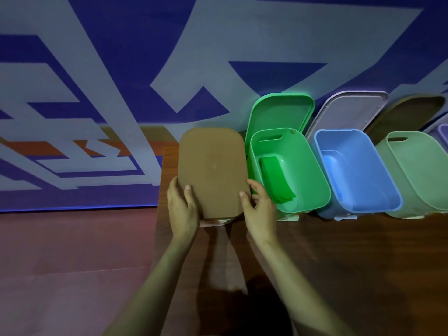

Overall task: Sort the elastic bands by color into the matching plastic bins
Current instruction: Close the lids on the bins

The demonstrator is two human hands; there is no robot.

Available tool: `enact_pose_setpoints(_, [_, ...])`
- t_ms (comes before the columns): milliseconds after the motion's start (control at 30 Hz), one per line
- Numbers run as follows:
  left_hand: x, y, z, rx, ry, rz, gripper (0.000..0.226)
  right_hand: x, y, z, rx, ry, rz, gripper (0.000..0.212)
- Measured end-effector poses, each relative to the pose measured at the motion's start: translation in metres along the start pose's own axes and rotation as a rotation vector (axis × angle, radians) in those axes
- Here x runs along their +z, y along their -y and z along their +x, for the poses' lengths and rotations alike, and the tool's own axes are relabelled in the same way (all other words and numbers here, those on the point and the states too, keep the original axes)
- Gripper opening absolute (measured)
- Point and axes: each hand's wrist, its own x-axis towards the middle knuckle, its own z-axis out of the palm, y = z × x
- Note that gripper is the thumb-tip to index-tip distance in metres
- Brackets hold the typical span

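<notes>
Grip: your left hand [182, 205] and right hand [260, 205] each pinch a near corner of the brown lid [213, 166], thumbs on top.
Lift: raise both sides together, level.
Bands: green bands [276, 180] lie inside the green bin [314, 166].
Care: keep your right fingers off that bin.

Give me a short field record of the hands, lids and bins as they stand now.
left hand: grips the left edge of the flat brown plastic lid, thumb on top
right hand: grips the lid's right edge
brown lid: lies over the leftmost bin, which is mostly hidden
bright green plastic bin: open, folded green elastic bands inside
green plastic lid: leans behind that bin
blue plastic bin: open, contents unclear
pale green plastic bin: open, inside not visible
surface: dark wooden table
</notes>
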Motion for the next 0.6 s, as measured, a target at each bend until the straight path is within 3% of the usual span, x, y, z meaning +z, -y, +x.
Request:
enact_pose_setpoints(167, [-0.003, 0.002, -0.001, 0.001, -0.013, -0.044, 0.048, -0.003, 0.002, 0.005, -0.040, 0.037, -0.054, 0.038])
enact_pose_setpoints(333, [-0.008, 0.000, -0.010, -0.053, -0.001, -0.173, 0.032, -0.005, 0.005, 0.006, -0.032, 0.018, -0.014, 0.036])
enact_pose_setpoints(600, [-0.007, 0.005, 0.010, -0.070, -0.026, -0.101, 0.026, -0.002, 0.008, 0.008, -0.046, 0.020, -0.080, 0.040])
